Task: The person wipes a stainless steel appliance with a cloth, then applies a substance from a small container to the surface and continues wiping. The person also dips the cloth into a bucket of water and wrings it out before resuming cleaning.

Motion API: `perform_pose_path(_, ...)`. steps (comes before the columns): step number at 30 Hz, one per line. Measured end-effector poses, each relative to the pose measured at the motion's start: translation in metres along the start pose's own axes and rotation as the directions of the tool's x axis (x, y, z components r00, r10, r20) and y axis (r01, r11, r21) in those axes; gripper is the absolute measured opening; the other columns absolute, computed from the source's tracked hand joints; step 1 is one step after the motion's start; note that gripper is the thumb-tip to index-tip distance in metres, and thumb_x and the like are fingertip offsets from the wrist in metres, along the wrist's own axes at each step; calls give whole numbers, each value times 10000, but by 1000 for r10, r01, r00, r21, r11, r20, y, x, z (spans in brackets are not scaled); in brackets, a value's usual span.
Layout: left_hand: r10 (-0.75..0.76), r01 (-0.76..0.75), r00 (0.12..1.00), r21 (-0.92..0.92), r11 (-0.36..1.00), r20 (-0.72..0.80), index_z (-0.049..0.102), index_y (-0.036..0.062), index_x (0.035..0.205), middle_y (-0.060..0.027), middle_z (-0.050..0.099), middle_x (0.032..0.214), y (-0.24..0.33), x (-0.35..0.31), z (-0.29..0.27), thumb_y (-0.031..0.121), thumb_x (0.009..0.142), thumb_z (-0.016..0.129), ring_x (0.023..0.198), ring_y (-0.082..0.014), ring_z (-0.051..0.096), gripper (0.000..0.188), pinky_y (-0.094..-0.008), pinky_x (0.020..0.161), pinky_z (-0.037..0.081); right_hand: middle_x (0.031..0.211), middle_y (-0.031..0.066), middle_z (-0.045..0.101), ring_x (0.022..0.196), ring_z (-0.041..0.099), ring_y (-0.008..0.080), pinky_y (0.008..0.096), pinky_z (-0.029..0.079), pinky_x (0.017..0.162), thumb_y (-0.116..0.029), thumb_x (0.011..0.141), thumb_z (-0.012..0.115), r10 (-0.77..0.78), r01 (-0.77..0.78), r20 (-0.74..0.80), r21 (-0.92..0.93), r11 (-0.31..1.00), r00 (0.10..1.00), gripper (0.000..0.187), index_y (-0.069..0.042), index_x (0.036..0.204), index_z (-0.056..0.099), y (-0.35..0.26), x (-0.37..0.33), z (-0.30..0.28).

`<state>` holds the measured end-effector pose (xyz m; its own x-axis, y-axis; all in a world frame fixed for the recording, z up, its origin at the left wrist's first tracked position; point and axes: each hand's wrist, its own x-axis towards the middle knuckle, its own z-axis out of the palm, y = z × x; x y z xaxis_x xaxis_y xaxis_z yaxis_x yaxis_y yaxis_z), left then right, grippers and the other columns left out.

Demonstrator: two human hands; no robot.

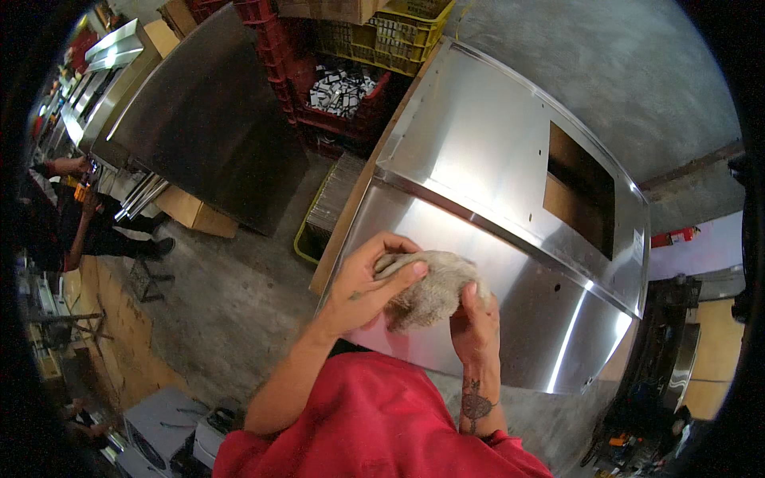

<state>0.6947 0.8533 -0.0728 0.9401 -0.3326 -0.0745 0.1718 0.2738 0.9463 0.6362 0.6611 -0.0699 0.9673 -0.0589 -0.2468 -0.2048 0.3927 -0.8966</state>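
We are holding a rough, grayish cloth (434, 291) in both hands, in front of our red shirt (374, 418) and over the near part of a shiny metal piece (494, 119). Our left grip (366, 291) is closing on the cloth's left side, with the thumb lying on top. Our right grip (478, 323) is pinching its right side. We are not able to tell if the cloth is touching the metal.

We are thinking about what could go wrong. If bits of grit are hiding in the cloth, hard rubbing could be scratching the metal. The square hole (580, 191) on the far right could be snagging the cloth or cutting a finger, if its edges are sharp. If we are pushing too hard, the metal could be sliding on the brown board (335, 251) showing along its left side.

Now we are looking for words. A small pale sticker (638, 241) is sitting on the metal's right end, but its writing is looking too tiny to read. Farther away, the yellow crate (390, 40) is not showing us any clear words.
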Motion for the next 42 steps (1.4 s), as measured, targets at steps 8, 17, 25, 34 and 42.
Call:
perform_pose_path(8, 297, -288, 954, 158, 945, -38, 543, 8, 1479, -97, 640, 1403, -40, 55, 53, 96, 1070, 643, 1292, -187, 603, 431, -345, 1127, 475, 1235, 162, 703, 1072, 700, 246, 386, 558, 951, -53, 1041, 561, -492, 396, -35, -543, 740, 870, 391, -6, 1425, 503, -38, 132, 6)
perform_pose_path(17, -87, 121, 936, 78, 990, -342, 588, 37, 1418, -99, 679, 1343, -78, -1, -45, 155, 1126, 581, 1115, -170, 684, 315, -331, 1009, 549, 1156, 150, 659, 1028, 691, 382, 489, 587, 853, -260, 974, 713, -68, 661, 667, -744, -100, 742, 320, -168, 1280, 690, -66, 247, 20)
perform_pose_path(25, -124, 167, 873, 51, 985, -471, 590, 42, 1411, -84, 692, 1282, -101, -32, -94, 145, 1136, 546, 1060, -171, 693, 297, -317, 943, 571, 1219, 89, 682, 1080, 694, 323, 435, 598, 871, -156, 934, 734, -7, 707, 711, -700, -100, 703, 281, -153, 1215, 742, -37, 257, 25)
perform_pose_path(34, -172, 208, 873, 28, 978, -456, 589, 43, 1426, -95, 693, 1297, -98, -28, -91, 144, 1127, 559, 1079, -175, 683, 317, -329, 959, 559, 1173, 88, 663, 1098, 671, 342, 455, 599, 869, -168, 948, 723, -98, 723, 718, -691, 18, 689, 306, -171, 1253, 712, -23, 260, 15)
perform_pose_path(42, -127, 166, 883, 49, 985, -451, 583, 49, 1441, -102, 695, 1306, -100, -29, -94, 142, 1122, 568, 1096, -181, 682, 333, -332, 977, 557, 1194, 90, 679, 1110, 655, 340, 457, 585, 898, -167, 958, 703, -115, 724, 717, -688, 43, 688, 268, -146, 1223, 734, -24, 263, 20)
